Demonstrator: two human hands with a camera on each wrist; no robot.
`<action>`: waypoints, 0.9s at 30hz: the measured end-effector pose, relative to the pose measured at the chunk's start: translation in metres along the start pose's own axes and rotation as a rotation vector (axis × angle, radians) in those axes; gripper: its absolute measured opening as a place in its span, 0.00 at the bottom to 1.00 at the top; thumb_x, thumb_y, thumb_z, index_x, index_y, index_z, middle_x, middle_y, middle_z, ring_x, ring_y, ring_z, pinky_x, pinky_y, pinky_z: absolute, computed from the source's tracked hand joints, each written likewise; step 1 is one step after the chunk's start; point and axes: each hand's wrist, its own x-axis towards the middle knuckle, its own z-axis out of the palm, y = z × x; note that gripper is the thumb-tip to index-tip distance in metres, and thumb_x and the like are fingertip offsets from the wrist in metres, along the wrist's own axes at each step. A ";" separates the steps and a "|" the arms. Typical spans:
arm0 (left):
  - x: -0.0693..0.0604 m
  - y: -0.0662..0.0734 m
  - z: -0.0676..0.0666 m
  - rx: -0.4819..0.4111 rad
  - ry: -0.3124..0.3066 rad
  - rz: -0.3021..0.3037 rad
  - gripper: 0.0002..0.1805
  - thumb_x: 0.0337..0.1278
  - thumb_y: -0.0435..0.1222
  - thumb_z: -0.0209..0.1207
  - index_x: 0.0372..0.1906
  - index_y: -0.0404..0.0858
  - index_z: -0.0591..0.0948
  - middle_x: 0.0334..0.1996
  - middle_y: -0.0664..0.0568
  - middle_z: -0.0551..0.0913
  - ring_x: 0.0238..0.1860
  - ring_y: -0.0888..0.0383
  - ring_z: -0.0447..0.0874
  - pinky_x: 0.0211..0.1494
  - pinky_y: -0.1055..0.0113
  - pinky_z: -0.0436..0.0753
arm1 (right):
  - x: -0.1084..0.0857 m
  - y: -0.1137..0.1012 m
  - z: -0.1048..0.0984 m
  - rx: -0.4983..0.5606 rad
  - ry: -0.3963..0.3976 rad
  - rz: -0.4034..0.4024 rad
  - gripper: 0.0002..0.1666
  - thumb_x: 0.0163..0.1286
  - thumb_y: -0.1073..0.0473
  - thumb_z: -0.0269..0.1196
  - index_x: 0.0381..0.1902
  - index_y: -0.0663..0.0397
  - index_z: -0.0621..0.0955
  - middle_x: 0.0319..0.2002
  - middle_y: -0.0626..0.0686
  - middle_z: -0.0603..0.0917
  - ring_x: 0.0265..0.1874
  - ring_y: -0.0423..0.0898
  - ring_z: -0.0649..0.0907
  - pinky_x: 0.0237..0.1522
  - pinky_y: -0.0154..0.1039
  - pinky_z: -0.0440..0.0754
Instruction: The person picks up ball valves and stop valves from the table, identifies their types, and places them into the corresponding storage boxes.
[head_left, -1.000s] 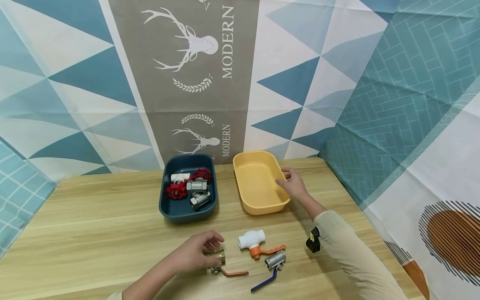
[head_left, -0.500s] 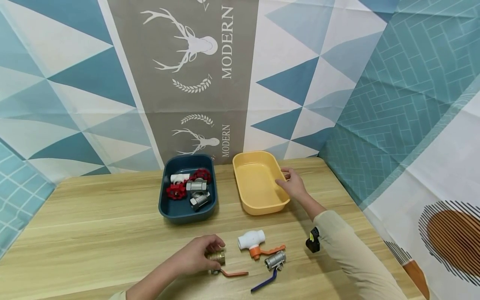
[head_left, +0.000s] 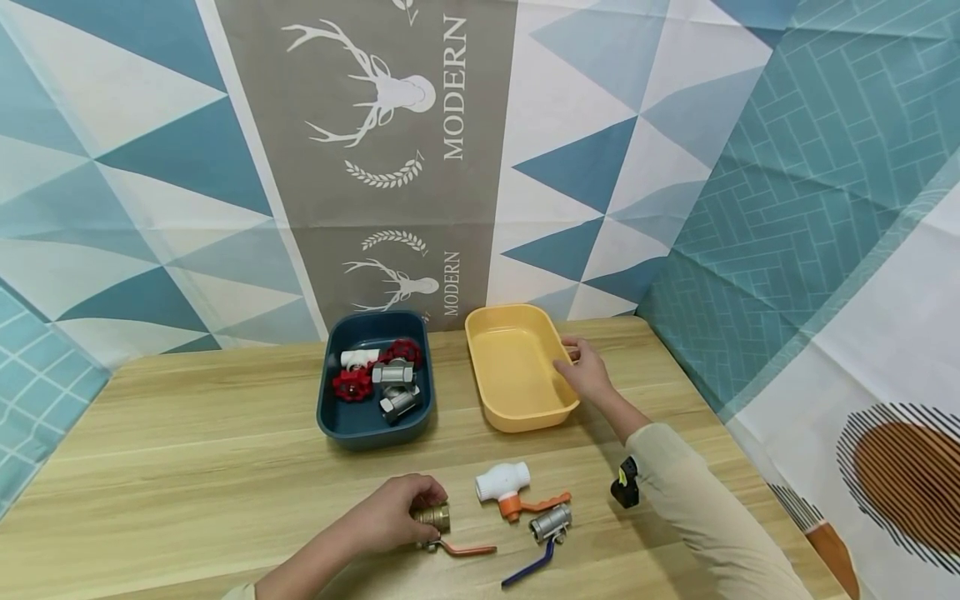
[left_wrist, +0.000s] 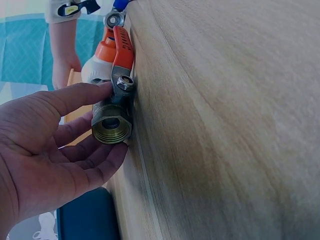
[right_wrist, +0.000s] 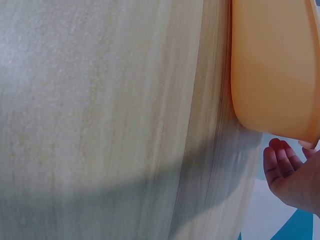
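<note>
Brass valve (head_left: 435, 517) with red lever (head_left: 469, 551), left hand (head_left: 385, 515) pinching it between thumb and fingers, right hand (head_left: 588, 374) pinching a yellow tub (head_left: 517, 371) by its rim.

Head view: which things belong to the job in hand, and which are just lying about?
Likely in the job:
brass valve, pinched by the left hand
yellow tray, held by the right hand
white valve and silver valve, loose nearby
blue tray of fittings

Probably not:
patterned backdrop
black device on the right sleeve
</note>
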 end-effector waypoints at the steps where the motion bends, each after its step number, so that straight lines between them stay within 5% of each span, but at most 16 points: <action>1: 0.000 0.000 0.000 0.004 -0.001 -0.002 0.16 0.40 0.33 0.70 0.39 0.39 0.80 0.33 0.55 0.80 0.36 0.63 0.75 0.37 0.70 0.76 | 0.000 0.000 0.000 -0.001 0.004 -0.008 0.29 0.66 0.60 0.57 0.64 0.61 0.66 0.48 0.66 0.75 0.45 0.56 0.77 0.40 0.41 0.81; 27: 0.001 0.001 -0.002 0.067 -0.035 -0.015 0.15 0.46 0.37 0.68 0.41 0.36 0.82 0.34 0.56 0.80 0.33 0.66 0.72 0.35 0.71 0.74 | 0.001 0.004 0.004 0.015 0.022 0.009 0.28 0.65 0.63 0.57 0.63 0.57 0.67 0.47 0.64 0.76 0.40 0.52 0.79 0.34 0.36 0.81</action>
